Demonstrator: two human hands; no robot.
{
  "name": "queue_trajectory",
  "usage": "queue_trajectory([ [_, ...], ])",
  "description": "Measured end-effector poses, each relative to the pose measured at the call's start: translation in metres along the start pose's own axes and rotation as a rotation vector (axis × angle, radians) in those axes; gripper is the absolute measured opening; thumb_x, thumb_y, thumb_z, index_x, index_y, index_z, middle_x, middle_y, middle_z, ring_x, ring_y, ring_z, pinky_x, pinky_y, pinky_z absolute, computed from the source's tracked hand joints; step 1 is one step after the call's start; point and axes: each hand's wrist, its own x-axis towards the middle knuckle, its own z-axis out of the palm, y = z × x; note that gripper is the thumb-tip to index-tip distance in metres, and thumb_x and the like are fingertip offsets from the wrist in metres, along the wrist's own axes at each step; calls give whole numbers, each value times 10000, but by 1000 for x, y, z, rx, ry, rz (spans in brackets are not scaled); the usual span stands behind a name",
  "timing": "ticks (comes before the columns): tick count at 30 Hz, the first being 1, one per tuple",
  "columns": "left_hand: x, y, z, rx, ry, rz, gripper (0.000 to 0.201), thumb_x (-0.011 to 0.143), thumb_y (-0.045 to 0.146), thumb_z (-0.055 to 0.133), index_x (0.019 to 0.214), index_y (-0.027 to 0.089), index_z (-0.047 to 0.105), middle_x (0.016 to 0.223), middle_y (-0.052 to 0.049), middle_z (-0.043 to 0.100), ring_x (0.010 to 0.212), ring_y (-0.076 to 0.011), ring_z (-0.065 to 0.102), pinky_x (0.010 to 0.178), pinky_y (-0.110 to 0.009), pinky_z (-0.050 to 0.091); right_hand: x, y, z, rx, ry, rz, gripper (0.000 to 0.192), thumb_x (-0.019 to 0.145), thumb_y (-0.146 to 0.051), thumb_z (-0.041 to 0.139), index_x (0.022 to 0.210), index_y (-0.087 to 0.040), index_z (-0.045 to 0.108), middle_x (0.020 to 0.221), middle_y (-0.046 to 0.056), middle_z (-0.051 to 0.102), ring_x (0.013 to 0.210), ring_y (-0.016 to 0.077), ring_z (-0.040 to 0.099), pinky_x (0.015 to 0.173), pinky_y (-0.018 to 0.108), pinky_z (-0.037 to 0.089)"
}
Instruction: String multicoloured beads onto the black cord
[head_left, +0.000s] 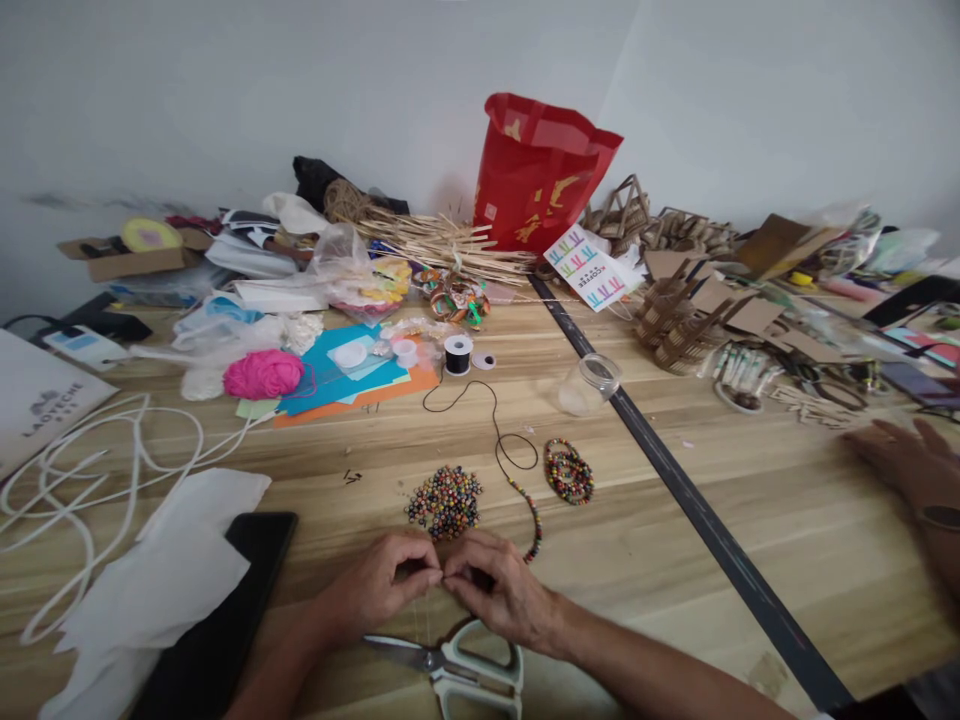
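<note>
Black cord (501, 437) partly strung with beads: we see long axis run from spool (457, 354) toward us, beaded end (534, 525) curving down to our hands at table's near edge. Left hand (379, 585) and right hand (499, 590) meet fingertip to fingertip, both pinched shut on cord end. Loose bead pile (445, 500) just beyond knuckles. Scissors (457, 668) under wrists. Another person's hand (904, 455) rests far right.

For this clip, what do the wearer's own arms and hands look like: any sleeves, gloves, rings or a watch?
Both forearms are bare as far as the picture shows, with no sleeves in view. The left hand and right hand wear no gloves, and no rings or watch can be seen on them. The hand with a dark wristband at the far right edge belongs to another person.
</note>
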Motion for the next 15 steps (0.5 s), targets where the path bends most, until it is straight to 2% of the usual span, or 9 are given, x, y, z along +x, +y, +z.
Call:
queue_trajectory([
  [5, 0, 2, -1, 8, -17, -6, 181, 818, 292, 517, 716, 176, 611, 735, -8, 605, 740, -171, 540, 696, -261, 395, -1, 3, 2, 15, 27, -4, 98, 852, -206, 545, 775, -169, 595, 702, 26, 575, 656, 133, 522, 602, 225, 408],
  [10, 0, -1, 1, 29, -7, -7, 167, 815, 278, 514, 725, 173, 607, 733, -8, 599, 738, -171, 538, 691, -259, 391, -1, 2, 1, 42, 13, -19, 122, 878, -210, 516, 796, -168, 596, 776, 52, 608, 734, 147, 560, 663, 237, 433],
  [15, -1, 1, 0, 44, 6, -6, 167, 814, 278, 513, 734, 171, 613, 746, -7, 609, 746, -168, 542, 702, -255, 394, -1, 1, -1, 23, -9, -14, 130, 887, -215, 514, 804, -164, 599, 772, 48, 593, 727, 146, 551, 653, 234, 428],
])
